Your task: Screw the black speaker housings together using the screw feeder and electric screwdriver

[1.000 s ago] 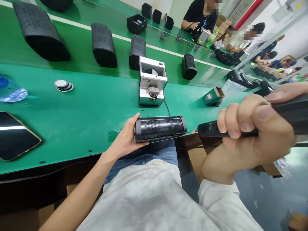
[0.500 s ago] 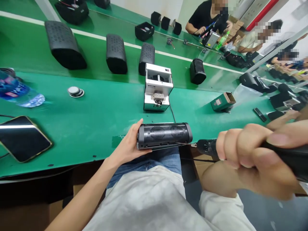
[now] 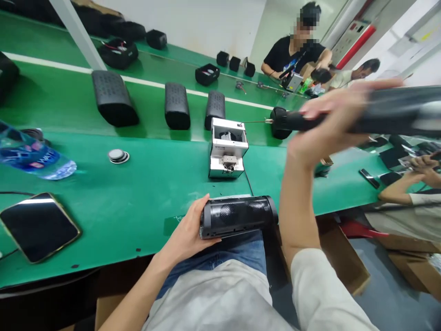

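Observation:
A black cylindrical speaker (image 3: 241, 214) lies on its side at the table's front edge, and my left hand (image 3: 195, 225) is closed round its left end. Raised at the upper right, my right hand (image 3: 330, 115) grips a black power screwdriver (image 3: 389, 110), partly smeared by motion. The driver's long thin bit points left, its tip by the top right corner of a white screw feeder box (image 3: 228, 151). That box stands on the green table beyond the speaker.
Black speaker housings (image 3: 177, 105) stand in a row on the green belt (image 3: 148, 124). At the left are a phone (image 3: 40, 227), a water bottle (image 3: 37, 154) and round discs (image 3: 118, 156). A co-worker (image 3: 289, 55) sits across; another person's hands (image 3: 423, 165) are at the right.
My right hand has lifted the screwdriver from the speaker's right end up to the screw feeder. My left hand keeps hold of the speaker. The whole view has shifted.

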Action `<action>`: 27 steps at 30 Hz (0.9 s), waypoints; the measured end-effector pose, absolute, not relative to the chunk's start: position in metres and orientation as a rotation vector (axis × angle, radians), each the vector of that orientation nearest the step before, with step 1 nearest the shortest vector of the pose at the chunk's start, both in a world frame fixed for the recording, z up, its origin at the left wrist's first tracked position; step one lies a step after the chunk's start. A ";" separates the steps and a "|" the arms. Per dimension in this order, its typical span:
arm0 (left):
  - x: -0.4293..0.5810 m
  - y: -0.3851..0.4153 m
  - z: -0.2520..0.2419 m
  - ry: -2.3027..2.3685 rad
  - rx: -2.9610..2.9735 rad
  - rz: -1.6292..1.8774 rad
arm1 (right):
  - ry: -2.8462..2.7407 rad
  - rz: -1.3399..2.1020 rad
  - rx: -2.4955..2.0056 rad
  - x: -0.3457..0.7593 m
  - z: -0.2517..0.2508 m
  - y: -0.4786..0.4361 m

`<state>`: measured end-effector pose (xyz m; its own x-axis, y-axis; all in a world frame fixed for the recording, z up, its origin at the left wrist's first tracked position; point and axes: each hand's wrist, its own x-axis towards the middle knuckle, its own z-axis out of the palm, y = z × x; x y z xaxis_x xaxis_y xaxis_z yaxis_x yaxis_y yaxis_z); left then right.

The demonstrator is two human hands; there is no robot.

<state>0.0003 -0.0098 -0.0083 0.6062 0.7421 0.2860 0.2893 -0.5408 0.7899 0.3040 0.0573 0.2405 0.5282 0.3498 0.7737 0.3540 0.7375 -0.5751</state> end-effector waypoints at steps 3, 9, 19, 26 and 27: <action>0.001 -0.011 -0.007 0.816 2.091 0.818 | -1.065 -0.057 -0.712 0.273 0.230 0.108; 0.002 -0.012 -0.006 0.787 2.058 0.799 | -1.068 -0.076 -0.638 0.262 0.248 0.074; 0.003 -0.011 -0.007 0.775 2.051 0.806 | -1.268 0.179 -0.739 0.242 0.209 0.117; 0.003 -0.012 -0.005 0.778 2.061 0.791 | -1.209 0.212 -0.771 0.247 0.200 0.126; 0.003 -0.011 -0.005 0.778 2.065 0.795 | -1.195 0.216 -0.779 0.246 0.198 0.126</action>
